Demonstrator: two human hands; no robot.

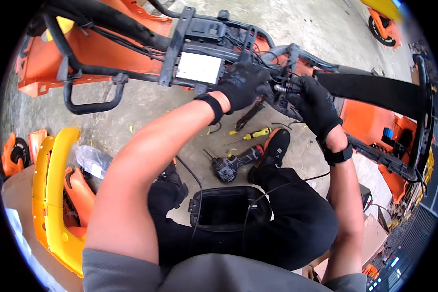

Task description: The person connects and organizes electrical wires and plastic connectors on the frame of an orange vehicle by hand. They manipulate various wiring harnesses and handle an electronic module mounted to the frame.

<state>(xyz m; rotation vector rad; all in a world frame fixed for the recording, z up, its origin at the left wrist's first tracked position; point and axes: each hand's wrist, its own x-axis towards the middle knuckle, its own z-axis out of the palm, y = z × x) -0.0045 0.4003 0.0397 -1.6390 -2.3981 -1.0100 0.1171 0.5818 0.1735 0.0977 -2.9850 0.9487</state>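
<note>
Small metal fitting (282, 88) sits far center on the black scooter frame (180, 44). My right hand (312, 104) pinches it, my left hand (241, 85) clamps the frame beside it. Wires (248, 46) crowd in, so 1 slip could snag them, I reckon.

Both gloved hands (277, 92) work on black frame (190, 48)
</note>
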